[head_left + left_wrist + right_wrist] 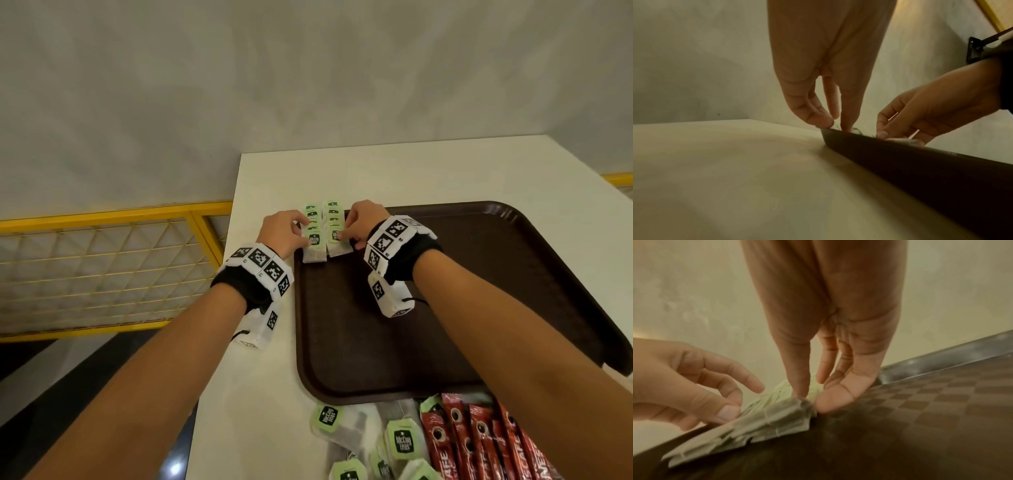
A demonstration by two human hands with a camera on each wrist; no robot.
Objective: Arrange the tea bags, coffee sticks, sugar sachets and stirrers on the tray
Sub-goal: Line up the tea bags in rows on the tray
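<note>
Head view: the brown tray (479, 308) lies on a pale table (267, 377), and most of its floor to the right of and behind both hands is bare. Two overlapping rows of tea bags (322, 233) sit in the tray's far-left corner, their far ends over the rim. The left hand (284, 233) reaches in from outside the left rim, fingers curled down onto the left row; the right hand (363, 222) comes in over the tray, fingertips on the right row's green tag. Well behind the wrists, off the near rim, lie loose tea bags (400, 442) and red coffee sticks (479, 442). A yellow railing (102, 219) runs left of the table edge.

Left wrist view: the left hand (828, 81) points down, thumb and fingertips touching the bags just inside the tray rim (900, 159); the right hand (920, 113) presses beside it. Open table spreads to the left.

Right wrist view: the right hand (828, 337) pinches the end of its row (777, 410) between thumb and forefinger. The left hand (694, 378) has its thumb pressed on the neighbouring bags, other fingers loosely bent above. Checkered tray floor lies open to the right.
</note>
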